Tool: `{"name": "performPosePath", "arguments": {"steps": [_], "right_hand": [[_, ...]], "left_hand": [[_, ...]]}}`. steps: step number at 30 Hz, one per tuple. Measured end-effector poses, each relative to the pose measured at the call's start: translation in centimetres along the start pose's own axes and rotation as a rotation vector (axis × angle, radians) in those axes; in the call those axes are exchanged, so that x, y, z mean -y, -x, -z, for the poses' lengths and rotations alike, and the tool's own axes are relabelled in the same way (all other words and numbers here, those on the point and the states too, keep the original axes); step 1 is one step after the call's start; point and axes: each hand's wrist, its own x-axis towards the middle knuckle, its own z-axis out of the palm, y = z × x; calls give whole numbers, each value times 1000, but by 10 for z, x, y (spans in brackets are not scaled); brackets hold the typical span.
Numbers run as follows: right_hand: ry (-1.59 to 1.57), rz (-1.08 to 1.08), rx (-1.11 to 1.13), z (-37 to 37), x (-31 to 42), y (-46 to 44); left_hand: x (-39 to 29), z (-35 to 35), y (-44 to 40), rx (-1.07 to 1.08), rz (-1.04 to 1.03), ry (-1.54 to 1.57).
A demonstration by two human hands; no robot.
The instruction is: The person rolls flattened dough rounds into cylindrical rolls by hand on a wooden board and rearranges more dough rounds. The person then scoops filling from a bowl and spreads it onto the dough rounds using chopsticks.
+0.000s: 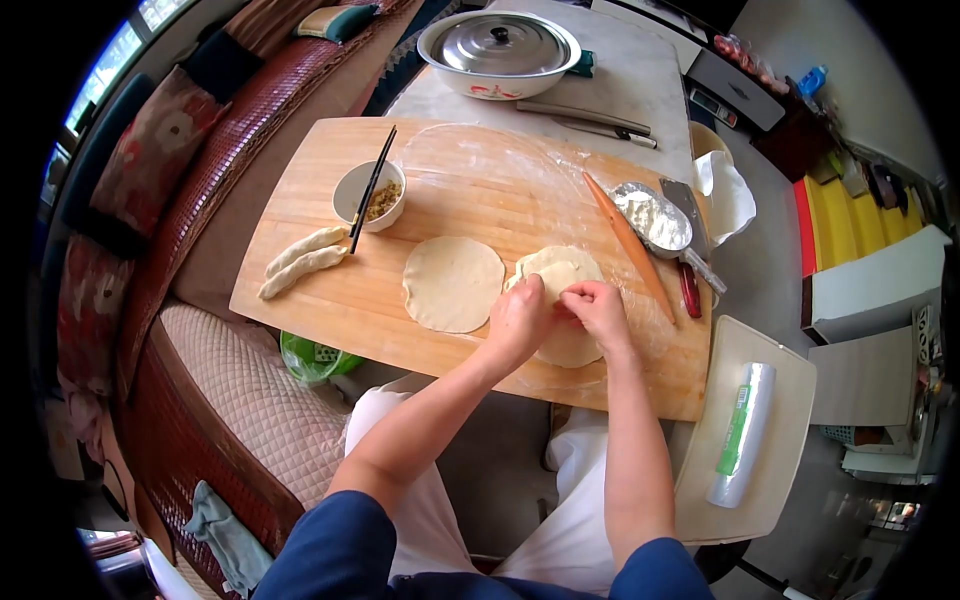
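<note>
My left hand [520, 318] and my right hand [600, 312] are close together over a folded piece of dough [555, 268]. Fingers of both hands are pinched on its near edge. Under and below them spreads a flat dough round [570, 345], partly covered by my hands; whether it is separate from the folded piece I cannot tell. Just left lies another flat dough round [453, 284]. Two long rolls of dough [303, 262] rest at the board's left. Near them stands a white bowl [350, 200] of crumbly filling [382, 202], with black chopsticks [370, 190] across its rim.
On the floured wooden board [480, 170] lie a rolling pin [628, 245], a metal scoop of flour [655, 220] and a red-handled cleaver [690, 285]. Behind are a lidded basin [500, 55] and a knife [610, 130]. A plastic wrap roll [742, 435] sits at right.
</note>
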Motion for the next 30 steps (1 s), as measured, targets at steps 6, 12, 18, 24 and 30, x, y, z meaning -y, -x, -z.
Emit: {"name": "performPosePath", "arguments": {"steps": [6,12,18,24,30], "right_hand": [[-70,-59,-39,33,10,5],[-111,-11,-115,58,-7,0],[-510,-49,-49,84,-36,-9],[-1011,-90,546,75,9,12],[-857,-9,184,24,17,-5]], "left_hand": [[9,-9,-4,-62,-30,-32],[-51,-35,2,-176,-233,329],[-88,-28,-15,134,13,1175],[-80,53,-52,340,143,1696],[1,69,-63,384,392,1311]]}}
